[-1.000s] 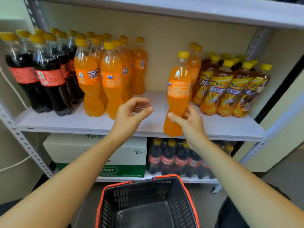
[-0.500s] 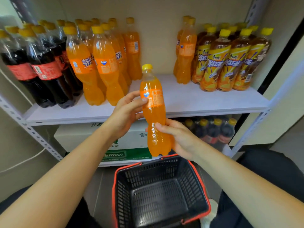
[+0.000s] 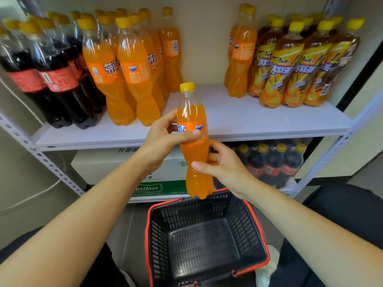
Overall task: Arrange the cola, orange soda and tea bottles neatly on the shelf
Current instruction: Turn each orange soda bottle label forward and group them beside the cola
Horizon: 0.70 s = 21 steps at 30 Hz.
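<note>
One yellow-capped plastic orange soda bottle (image 3: 193,146) is gripped upright by both hands, left hand (image 3: 163,141) on the label, right hand (image 3: 223,166) lower, in front of the white shelf (image 3: 207,112), over a black red-rimmed plastic basket (image 3: 199,212). Open board sits between the orange soda row (image 3: 132,75) and the yellow-labelled brown tea bottles (image 3: 290,71).

Stocking in progress: a full orange Fanta bottle (image 3: 194,151) with a yellow cap is held upright just in front of the white shelf board (image 3: 228,119). A left hand (image 3: 159,141) grips its label and a right hand (image 3: 223,164) grips its waist lower down. At the shelf's left end, dark cola bottles (image 3: 51,79) with red labels and yellow caps stand in rows. Orange soda bottles (image 3: 128,75) stand close against them on their right, labels facing various ways. A gap on the shelf separates these from two more orange soda bottles (image 3: 240,59), which stand against the iced tea bottles (image 3: 294,67), brown with yellow labels, packed at the shelf's right end.
</note>
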Each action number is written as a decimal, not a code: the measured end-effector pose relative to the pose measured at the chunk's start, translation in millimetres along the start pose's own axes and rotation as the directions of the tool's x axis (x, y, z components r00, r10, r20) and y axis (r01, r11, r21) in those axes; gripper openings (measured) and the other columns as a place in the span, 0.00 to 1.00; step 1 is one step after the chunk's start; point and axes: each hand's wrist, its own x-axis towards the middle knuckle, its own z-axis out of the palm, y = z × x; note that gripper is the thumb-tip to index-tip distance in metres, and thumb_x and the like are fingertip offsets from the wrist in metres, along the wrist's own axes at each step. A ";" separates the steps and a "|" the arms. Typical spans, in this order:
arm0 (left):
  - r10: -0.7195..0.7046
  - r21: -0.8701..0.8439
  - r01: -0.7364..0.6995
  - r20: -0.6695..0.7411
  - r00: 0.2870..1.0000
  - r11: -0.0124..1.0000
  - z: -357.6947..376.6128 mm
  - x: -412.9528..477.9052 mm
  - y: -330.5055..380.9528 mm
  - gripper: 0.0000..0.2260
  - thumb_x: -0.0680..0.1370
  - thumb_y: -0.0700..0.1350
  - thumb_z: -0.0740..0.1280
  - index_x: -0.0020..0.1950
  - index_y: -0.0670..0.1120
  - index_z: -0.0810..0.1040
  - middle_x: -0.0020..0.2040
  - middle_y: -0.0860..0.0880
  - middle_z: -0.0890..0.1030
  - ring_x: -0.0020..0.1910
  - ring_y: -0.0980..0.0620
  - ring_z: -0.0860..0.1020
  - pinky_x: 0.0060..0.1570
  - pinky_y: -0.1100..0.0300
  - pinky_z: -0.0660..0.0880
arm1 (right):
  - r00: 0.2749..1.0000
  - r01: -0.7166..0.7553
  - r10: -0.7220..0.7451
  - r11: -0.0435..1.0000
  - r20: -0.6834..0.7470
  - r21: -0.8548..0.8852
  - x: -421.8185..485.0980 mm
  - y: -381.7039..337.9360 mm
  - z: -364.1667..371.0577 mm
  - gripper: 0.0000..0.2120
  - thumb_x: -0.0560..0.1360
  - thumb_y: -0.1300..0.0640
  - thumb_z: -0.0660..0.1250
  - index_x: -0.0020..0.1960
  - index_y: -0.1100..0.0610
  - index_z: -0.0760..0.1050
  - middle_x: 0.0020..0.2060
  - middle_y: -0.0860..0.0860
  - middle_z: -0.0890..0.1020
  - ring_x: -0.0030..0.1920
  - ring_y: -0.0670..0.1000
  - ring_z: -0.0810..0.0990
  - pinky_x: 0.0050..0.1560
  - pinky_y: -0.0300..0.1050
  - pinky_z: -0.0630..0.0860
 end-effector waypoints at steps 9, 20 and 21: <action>-0.066 -0.081 0.065 -0.012 0.998 0.995 -3.5 2.8 4.1 0.18 0.72 0.46 0.72 0.61 0.48 0.77 0.49 0.54 0.86 0.50 0.54 0.84 0.45 0.60 0.80 | 0.999 0.030 -0.032 0.998 0.032 0.063 1.4 -1.4 -1.9 0.27 0.72 0.47 0.74 0.70 0.50 0.74 0.59 0.49 0.84 0.58 0.51 0.84 0.60 0.52 0.81; 0.062 0.091 -0.053 -0.095 0.994 0.994 6.5 -3.9 3.1 0.27 0.70 0.55 0.77 0.67 0.52 0.76 0.58 0.45 0.83 0.56 0.48 0.83 0.51 0.56 0.81 | 0.989 0.135 -0.139 0.989 -0.052 -0.061 3.1 0.1 1.0 0.32 0.69 0.50 0.81 0.68 0.43 0.69 0.59 0.47 0.82 0.54 0.50 0.85 0.57 0.55 0.83; 0.042 0.069 -0.037 -0.079 0.996 0.997 4.2 -2.7 4.7 0.26 0.71 0.53 0.75 0.68 0.50 0.76 0.59 0.44 0.82 0.56 0.48 0.83 0.52 0.56 0.81 | 0.991 0.125 -0.126 0.992 -0.038 -0.025 3.2 0.0 0.2 0.32 0.70 0.51 0.80 0.69 0.43 0.69 0.60 0.48 0.82 0.56 0.51 0.85 0.60 0.58 0.82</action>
